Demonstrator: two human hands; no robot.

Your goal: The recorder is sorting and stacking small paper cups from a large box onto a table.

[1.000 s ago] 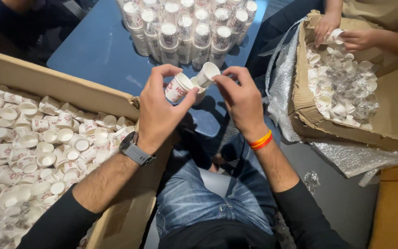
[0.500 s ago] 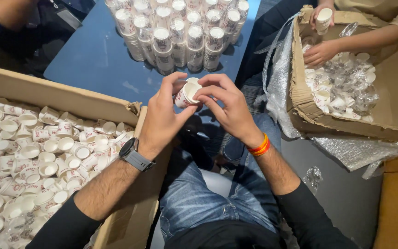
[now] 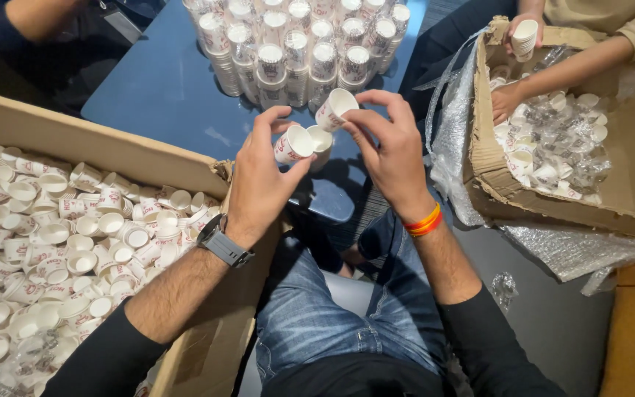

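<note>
Left hand (image 3: 262, 184): raised over the near edge of the blue surface (image 3: 163, 95), forearm rising from the lower left, a grey watch (image 3: 222, 245) on the wrist. Thumb and fingers are curled round a small white paper cup (image 3: 292, 144), held on its side with the mouth facing right. A second cup (image 3: 321, 140) sits just beside it, at the fingertips; which hand has it cannot be told.

Right hand (image 3: 391, 151): raised opposite, forearm rising from the lower right, an orange and red band (image 3: 424, 220) on the wrist. Thumb and forefinger pinch a third cup (image 3: 334, 108), tilted, its mouth up and to the right; the other fingers arch loosely above it. This cup is just above and to the right of the left hand's cup, close but apart.

Stacks (image 3: 295, 44): columns of nested cups stand in rows at the far side of the surface, beyond both hands.

Left box (image 3: 75, 147): an open cardboard carton full of loose cups, near the left forearm.

Right box (image 3: 494, 154): a torn cardboard carton lined with clear plastic, holding loose cups. Another person's hands work there, one hand (image 3: 508, 99) inside it, the other (image 3: 525, 29) holding a short stack at the far edge.

Jeans (image 3: 332, 309): the wearer's lap, below the hands.
</note>
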